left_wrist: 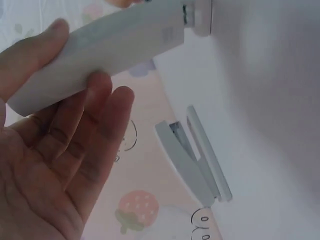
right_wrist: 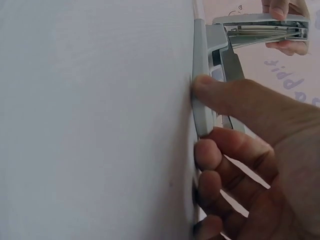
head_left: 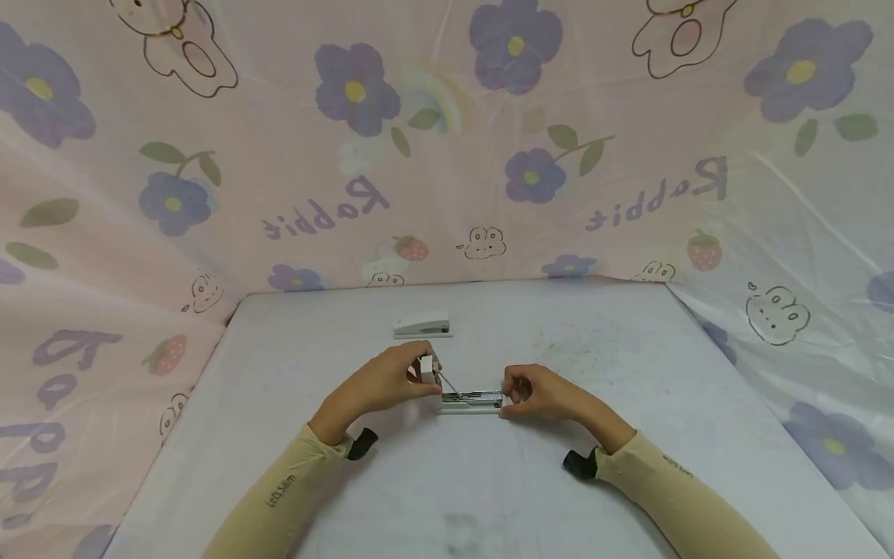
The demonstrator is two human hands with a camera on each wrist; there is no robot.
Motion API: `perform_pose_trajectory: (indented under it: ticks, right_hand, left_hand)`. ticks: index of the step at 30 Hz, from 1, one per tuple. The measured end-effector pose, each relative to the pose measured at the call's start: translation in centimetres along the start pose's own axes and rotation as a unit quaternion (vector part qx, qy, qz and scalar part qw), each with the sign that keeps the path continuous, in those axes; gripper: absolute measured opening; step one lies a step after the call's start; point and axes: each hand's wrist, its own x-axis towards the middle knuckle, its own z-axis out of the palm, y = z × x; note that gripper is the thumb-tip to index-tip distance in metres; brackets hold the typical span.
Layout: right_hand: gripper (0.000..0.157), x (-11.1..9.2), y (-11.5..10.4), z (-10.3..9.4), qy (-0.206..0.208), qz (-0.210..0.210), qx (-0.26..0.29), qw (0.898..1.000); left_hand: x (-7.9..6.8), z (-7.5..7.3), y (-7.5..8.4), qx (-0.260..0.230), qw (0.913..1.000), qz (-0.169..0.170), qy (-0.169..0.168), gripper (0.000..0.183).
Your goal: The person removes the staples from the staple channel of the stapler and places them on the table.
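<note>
A white stapler (head_left: 471, 411) stands on the table with its top cover swung up, baring the metal staple channel. My left hand (head_left: 387, 378) pinches the raised cover (left_wrist: 115, 57) between thumb and fingers. At the opposite end, my right hand (head_left: 548, 392) grips the stapler's base (right_wrist: 201, 110), thumb on one side and forefinger on the other. A thin metal rod (head_left: 449, 383) runs slantwise from the cover down to the channel. In the right wrist view the cover's hollow underside (right_wrist: 257, 34) faces the camera.
Behind the left hand, a second white stapler (head_left: 422, 326) sits on the white table (head_left: 349, 497). A printed cloth (head_left: 447, 186) with flowers and rabbits rises at the back and along both sides. Black wrist pieces (head_left: 580, 464) stick out from the sleeves.
</note>
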Motion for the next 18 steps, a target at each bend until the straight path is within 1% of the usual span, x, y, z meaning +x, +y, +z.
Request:
perform_pose_trajectory:
  ticks: [3,7,12,18]
  right_hand:
    - [0.029,0.0,0.0,-0.1,-0.003,0.003,-0.004,1.000]
    - [0.030,0.0,0.0,-0.2,-0.005,0.010,-0.008,1.000]
    - [0.030,-0.1,0.0,-0.3,-0.004,0.003,-0.004,1.000]
    - [0.031,0.0,0.0,-0.1,-0.006,0.003,0.001,1.000]
  left_hand:
    - [-0.3,-0.7,-0.1,0.004,0.9997,-0.022,-0.005,0.031]
    - [-0.6,-1.5,-0.3,0.027,0.9980,-0.056,-0.013,0.030]
    - [-0.8,-2.1,-0.4,0.042,0.9964,-0.068,-0.030,0.029]
    - [-1.1,-2.3,-0.5,0.083,0.9907,-0.093,-0.055,0.028]
